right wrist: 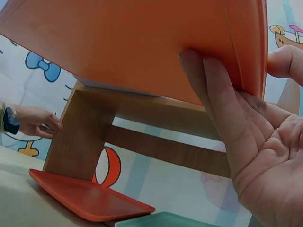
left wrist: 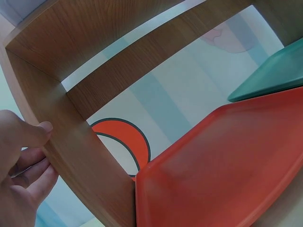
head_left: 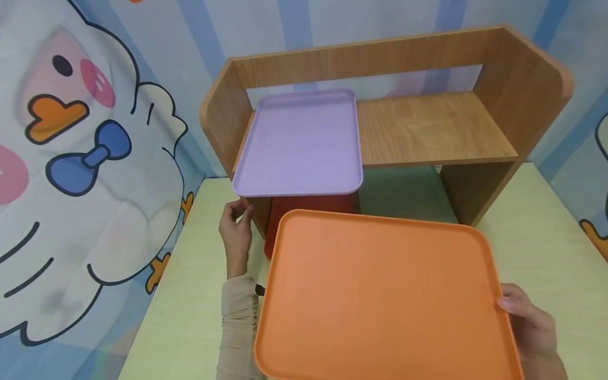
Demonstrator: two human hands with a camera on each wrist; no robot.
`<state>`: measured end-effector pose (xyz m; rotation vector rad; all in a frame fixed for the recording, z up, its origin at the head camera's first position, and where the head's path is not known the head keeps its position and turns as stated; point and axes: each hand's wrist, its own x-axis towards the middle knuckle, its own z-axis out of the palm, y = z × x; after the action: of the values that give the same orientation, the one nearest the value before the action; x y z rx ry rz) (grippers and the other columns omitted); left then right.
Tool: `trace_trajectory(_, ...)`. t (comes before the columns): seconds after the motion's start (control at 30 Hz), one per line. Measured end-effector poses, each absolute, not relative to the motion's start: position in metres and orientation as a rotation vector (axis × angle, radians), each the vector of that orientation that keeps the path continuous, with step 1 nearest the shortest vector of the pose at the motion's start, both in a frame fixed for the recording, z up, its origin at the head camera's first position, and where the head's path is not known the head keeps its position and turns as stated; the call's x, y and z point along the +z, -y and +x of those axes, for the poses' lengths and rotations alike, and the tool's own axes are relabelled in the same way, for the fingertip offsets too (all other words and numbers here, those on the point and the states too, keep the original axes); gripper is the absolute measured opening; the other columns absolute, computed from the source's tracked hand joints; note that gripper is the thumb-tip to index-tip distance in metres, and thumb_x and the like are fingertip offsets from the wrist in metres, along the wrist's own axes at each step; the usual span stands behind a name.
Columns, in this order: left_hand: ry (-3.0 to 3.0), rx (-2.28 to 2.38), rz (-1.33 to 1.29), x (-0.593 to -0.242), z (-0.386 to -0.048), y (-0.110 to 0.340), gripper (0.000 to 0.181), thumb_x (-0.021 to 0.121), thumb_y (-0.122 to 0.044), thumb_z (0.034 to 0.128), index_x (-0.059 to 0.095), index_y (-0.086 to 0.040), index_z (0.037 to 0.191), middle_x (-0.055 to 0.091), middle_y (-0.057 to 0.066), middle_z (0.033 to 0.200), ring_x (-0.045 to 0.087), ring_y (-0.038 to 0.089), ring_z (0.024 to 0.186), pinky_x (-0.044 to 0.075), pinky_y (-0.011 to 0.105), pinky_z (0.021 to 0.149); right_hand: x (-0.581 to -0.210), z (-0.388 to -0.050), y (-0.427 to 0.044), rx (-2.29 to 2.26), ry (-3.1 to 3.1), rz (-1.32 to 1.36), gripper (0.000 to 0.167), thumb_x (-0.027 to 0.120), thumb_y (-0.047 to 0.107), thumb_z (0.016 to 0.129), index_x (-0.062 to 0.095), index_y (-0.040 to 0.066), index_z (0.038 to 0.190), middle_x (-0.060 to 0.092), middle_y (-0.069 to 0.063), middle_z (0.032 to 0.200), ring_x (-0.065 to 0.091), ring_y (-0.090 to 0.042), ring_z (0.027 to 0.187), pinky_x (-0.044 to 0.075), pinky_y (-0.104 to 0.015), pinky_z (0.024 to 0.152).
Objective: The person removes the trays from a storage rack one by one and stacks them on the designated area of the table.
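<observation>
My right hand (head_left: 532,319) holds an orange tray (head_left: 385,295) by its right edge, thumb on top and fingers beneath, as the right wrist view shows. The tray is held up in front of a wooden desk shelf (head_left: 437,126). At the shelf's left end, my left hand (head_left: 236,229) pinches the front edge of the side panel (left wrist: 80,146), thumb on the inner face. A purple tray (head_left: 304,142) lies on the upper board at the left, its front jutting out. Below that board sit a red tray (left wrist: 222,170) at the left and a green tray (left wrist: 274,75) beside it.
The shelf stands on a pale yellow-green table (head_left: 537,237). Behind it hangs a blue striped backdrop (head_left: 370,26), with a large cartoon bird (head_left: 119,232) at the left. Bare board shows on the shelf's upper right.
</observation>
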<state>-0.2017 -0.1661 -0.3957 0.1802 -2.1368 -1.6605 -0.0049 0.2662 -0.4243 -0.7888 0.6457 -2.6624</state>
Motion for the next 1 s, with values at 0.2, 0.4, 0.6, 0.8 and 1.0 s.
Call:
trace_trajectory(0.2,2.131,-1.661,0.184,-0.393,-0.200,0.165,0.026,0.063,-0.005,0.0906,0.057,0.009,0.111,0.061,0.024,0.108,0.058,0.030,0.105,0.046,0.041,0.092,-0.433,-0.009,-0.268,-2.656,-0.669,-0.814,0.067,-0.003,-0.005,0.090,0.057,-0.015,0.117,0.067,-0.026,0.108,0.068,-0.035,0.096,0.056,-0.040,0.081)
trace_trajectory(0.4,2.133,-1.668,0.187,-0.395,-0.201,0.166,0.026,0.064,-0.005,0.0902,0.058,0.009,0.111,0.062,0.024,0.109,0.058,0.030,0.105,0.046,0.039,0.091,-0.442,-0.011,-0.270,-2.633,-0.674,-0.842,0.065,-0.003,-0.006,0.090,0.054,-0.016,0.120,0.065,-0.027,0.111,0.068,-0.036,0.098,0.055,-0.041,0.082)
trace_trajectory(0.6,2.127,-1.682,0.183,-0.394,-0.201,0.165,0.025,0.063,-0.005,0.0903,0.058,0.009,0.111,0.061,0.024,0.109,0.058,0.032,0.107,0.046,0.040,0.091,-0.450,-0.012,-0.275,-2.633,-0.711,-0.846,0.067,-0.004,-0.007,0.089,0.054,-0.016,0.121,0.065,-0.027,0.112,0.068,-0.036,0.099,0.055,-0.042,0.082)
trace_trajectory(0.8,2.127,-1.682,0.188,-0.392,-0.200,0.164,0.025,0.063,-0.004,0.0901,0.058,0.009,0.111,0.061,0.025,0.110,0.057,0.035,0.108,0.046,0.043,0.093,-0.459,-0.014,-0.277,-2.618,-0.773,-0.856,0.065,-0.001,-0.009,0.089,0.058,-0.015,0.116,0.068,-0.024,0.106,0.070,-0.031,0.092,0.057,-0.039,0.077)
trace_trajectory(1.0,2.135,-1.678,0.191,-0.393,-0.200,0.165,0.026,0.063,-0.004,0.0902,0.057,0.009,0.111,0.061,0.025,0.110,0.057,0.034,0.108,0.046,0.042,0.093,-0.464,-0.015,-0.278,-2.587,-0.821,-0.814,0.069,-0.003,-0.009,0.087,0.060,-0.013,0.115,0.070,-0.021,0.105,0.070,-0.029,0.092,0.057,-0.037,0.077)
